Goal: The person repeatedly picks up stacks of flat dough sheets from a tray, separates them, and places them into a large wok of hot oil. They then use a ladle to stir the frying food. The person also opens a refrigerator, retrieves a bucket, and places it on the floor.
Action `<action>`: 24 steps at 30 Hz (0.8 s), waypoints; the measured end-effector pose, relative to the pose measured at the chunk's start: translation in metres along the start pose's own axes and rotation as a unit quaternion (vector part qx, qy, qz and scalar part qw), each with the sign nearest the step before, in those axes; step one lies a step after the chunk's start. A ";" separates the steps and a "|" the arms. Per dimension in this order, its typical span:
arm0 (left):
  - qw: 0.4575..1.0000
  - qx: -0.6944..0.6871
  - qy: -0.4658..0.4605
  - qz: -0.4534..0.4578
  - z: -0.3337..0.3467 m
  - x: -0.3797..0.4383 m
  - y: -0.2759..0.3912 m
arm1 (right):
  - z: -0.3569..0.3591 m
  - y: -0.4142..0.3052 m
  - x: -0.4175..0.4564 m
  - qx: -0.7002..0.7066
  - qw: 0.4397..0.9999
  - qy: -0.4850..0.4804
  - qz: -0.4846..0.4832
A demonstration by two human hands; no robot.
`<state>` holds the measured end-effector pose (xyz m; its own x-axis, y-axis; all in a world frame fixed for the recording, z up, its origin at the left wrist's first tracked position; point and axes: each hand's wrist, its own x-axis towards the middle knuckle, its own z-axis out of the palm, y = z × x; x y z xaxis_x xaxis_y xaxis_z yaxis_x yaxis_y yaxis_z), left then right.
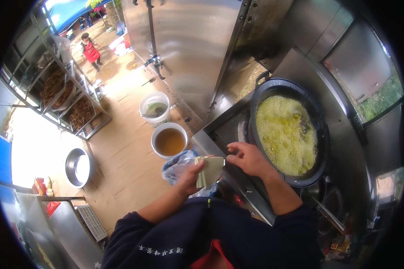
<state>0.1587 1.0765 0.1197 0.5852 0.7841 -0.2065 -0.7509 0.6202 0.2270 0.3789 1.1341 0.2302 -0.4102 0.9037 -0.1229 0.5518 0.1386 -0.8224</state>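
My left hand (191, 177) grips a stack of thin, pale green slices (211, 170) on edge, thumb against the near side; what they are made of I cannot tell. Just right of the stack is my right hand (250, 159), its fingers bent and apart, with nothing seen in them. Beyond that hand sits a big dark wok (318, 168), its handle loop at the far end. Foaming yellow-green oil (284, 134) fills it, and bubbles hide most of what is inside. A bin lined with a clear plastic bag (178, 169) stands below the stack.
Two white buckets stand on the floor, one with brown liquid (170, 143), one with a ladle-like tool (151, 116). A metal rack (84, 134) holds brown food. A steel basin (74, 175) lies left. A person in a red apron (91, 53) is outside, beyond the metal door (185, 43).
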 end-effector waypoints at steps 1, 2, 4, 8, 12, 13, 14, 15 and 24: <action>1.000 0.008 -0.003 0.000 -0.002 -0.001 0.002 | 0.025 0.009 -0.001 -0.001 1.000 0.001 -0.008; 1.000 0.018 -0.002 0.006 -0.006 -0.002 0.002 | 0.042 0.009 -0.004 0.023 1.000 0.000 0.019; 0.999 0.029 0.018 0.012 -0.015 0.001 0.002 | 0.061 0.006 -0.016 0.086 0.994 0.039 0.062; 0.999 0.037 0.020 -0.010 -0.017 0.003 -0.006 | 0.068 0.011 -0.029 0.052 0.995 0.081 0.030; 0.997 0.048 0.013 -0.056 -0.006 0.016 -0.015 | 0.026 0.014 -0.049 0.089 0.990 0.103 0.029; 0.997 0.060 0.007 -0.054 -0.004 0.021 -0.016 | 0.007 0.010 -0.055 0.069 0.988 0.135 0.020; 0.996 0.072 0.002 -0.049 -0.003 0.027 -0.017 | -0.015 0.013 -0.060 0.071 0.985 0.149 0.040; 0.995 0.085 -0.004 -0.045 -0.003 0.033 -0.018 | -0.038 0.018 -0.066 0.075 0.982 0.163 0.060; 0.991 0.041 0.122 -0.041 -0.002 0.041 -0.030 | -0.201 0.181 -0.020 -0.357 0.878 0.271 0.167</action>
<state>0.2044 1.0903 0.1028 0.5449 0.7084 -0.4486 -0.6700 0.6895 0.2751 0.6332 1.2221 0.1953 0.1607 0.9755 0.1505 0.9696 -0.1275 -0.2087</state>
